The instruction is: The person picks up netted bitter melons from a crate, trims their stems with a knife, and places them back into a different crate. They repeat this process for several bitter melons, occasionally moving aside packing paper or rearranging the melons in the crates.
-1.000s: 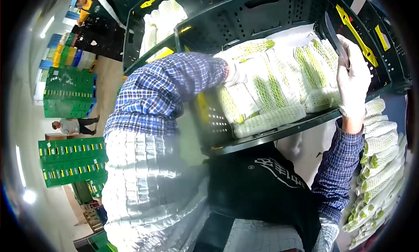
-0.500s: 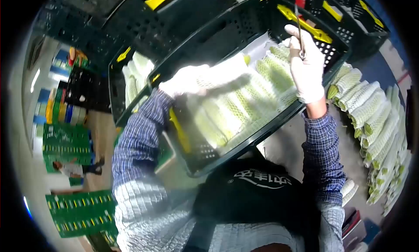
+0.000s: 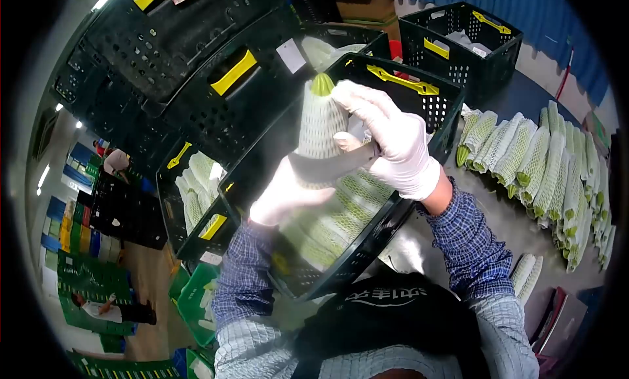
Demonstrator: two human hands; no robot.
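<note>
My left hand (image 3: pixel 285 194) is wrapped round the lower part of a pale green zucchini (image 3: pixel 321 120) in a white foam net, held upright with its ribbed green tip bare. In my right hand (image 3: pixel 398 139) is a knife (image 3: pixel 337 164), its blade pointing left across the front of the netted zucchini. The fingers of that hand reach up beside the zucchini's tip; the knife's handle is mostly hidden in the palm. Below both hands is a dark green crate (image 3: pixel 367 229) holding a row of netted zucchini (image 3: pixel 344 215).
Many netted zucchini (image 3: pixel 544 162) lie heaped on the grey table at right. Another crate (image 3: pixel 458 41) with yellow handles stands behind. Stacked dark crates (image 3: pixel 196 64) rise at the left, and a smaller crate holds netted zucchini (image 3: pixel 196 189). People are in the far background.
My left hand has raised a netted zucchini upright out of the crate. My right hand has moved left to it, and the knife has swung from pointing up to pointing left.
</note>
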